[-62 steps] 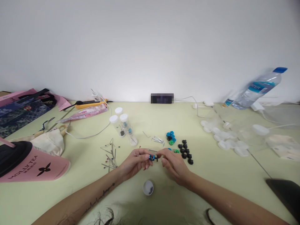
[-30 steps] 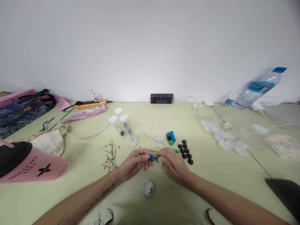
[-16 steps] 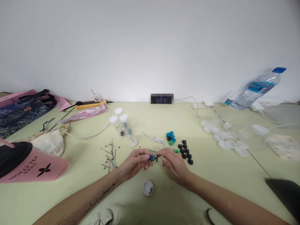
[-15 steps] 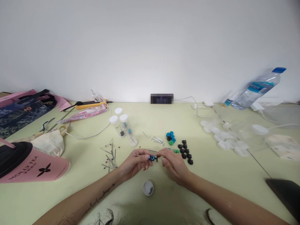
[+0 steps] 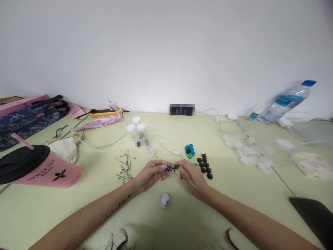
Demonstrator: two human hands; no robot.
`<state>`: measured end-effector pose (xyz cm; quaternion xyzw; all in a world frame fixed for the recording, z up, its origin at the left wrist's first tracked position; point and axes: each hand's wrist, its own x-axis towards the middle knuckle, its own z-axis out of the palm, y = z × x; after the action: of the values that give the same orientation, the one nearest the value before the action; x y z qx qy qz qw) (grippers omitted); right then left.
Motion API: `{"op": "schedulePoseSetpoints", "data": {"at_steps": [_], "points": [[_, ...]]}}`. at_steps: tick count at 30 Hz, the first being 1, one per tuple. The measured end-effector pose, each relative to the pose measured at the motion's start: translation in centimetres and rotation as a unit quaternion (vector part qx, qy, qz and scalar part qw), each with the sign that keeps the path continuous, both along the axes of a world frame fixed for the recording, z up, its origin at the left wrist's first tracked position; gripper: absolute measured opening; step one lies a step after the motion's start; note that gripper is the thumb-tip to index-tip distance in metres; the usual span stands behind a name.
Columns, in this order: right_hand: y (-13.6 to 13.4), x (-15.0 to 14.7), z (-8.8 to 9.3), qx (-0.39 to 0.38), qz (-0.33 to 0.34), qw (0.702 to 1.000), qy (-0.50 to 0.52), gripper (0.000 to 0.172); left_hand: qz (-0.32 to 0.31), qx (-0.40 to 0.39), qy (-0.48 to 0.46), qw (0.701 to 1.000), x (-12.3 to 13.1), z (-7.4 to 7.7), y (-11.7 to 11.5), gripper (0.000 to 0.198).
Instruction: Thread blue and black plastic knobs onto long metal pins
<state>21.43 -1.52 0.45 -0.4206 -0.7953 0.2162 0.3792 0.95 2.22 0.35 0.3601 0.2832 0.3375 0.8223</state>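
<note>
Over the middle of the table, my left hand (image 5: 153,174) pinches a small blue-and-black cylindrical part (image 5: 170,168) between thumb and fingers. A thin wire sticks out leftward from this grip. My right hand (image 5: 194,177) is closed, with its index fingertip at the right end of a thin metal rod (image 5: 170,163) just above the part. Where the rod's far end meets the part is too small to make out. Below the hands stands a small white cup (image 5: 164,200) with tiny dark pieces in it. Several L-shaped hex keys (image 5: 177,152) lie beyond the fingers.
Blue knobs (image 5: 191,147) and black knobs (image 5: 205,165) lie right of centre. Metal rods (image 5: 126,170) are scattered at left, before white-capped tubes (image 5: 131,128). A pink drink cup (image 5: 61,170) stands at left; clear round lids (image 5: 249,158) and a water bottle (image 5: 284,102) are at right.
The camera view has shifted slightly, so the tabletop things appear displaced. Both hands keep nearly the same pose around the blue-and-black part.
</note>
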Motion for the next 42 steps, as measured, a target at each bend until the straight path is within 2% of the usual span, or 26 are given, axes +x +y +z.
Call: {"op": "schedulePoseSetpoints", "data": {"at_steps": [11,21,28,36,42], "points": [[-0.13,-0.15,0.02,0.013,-0.004,1.000,0.008,0.029,0.022,0.025,0.005,0.999,0.15,0.03,-0.27,0.024],[-0.33,-0.08,-0.07,0.011,0.014,1.000,-0.012,0.026,-0.006,0.011,-0.012,1.000,-0.23,-0.45,-0.07,0.024],[-0.31,-0.05,-0.14,0.017,0.005,1.000,-0.016,0.028,0.007,0.013,0.000,1.000,-0.15,-0.26,-0.46,0.024],[-0.37,-0.03,-0.23,0.010,0.001,1.000,-0.006,0.026,-0.015,0.013,-0.008,1.000,-0.51,-0.44,-0.41,0.023],[-0.34,-0.08,-0.29,0.011,0.001,1.000,-0.009,0.029,-0.007,0.016,-0.014,1.000,-0.50,-0.46,-0.41,0.022]]}}
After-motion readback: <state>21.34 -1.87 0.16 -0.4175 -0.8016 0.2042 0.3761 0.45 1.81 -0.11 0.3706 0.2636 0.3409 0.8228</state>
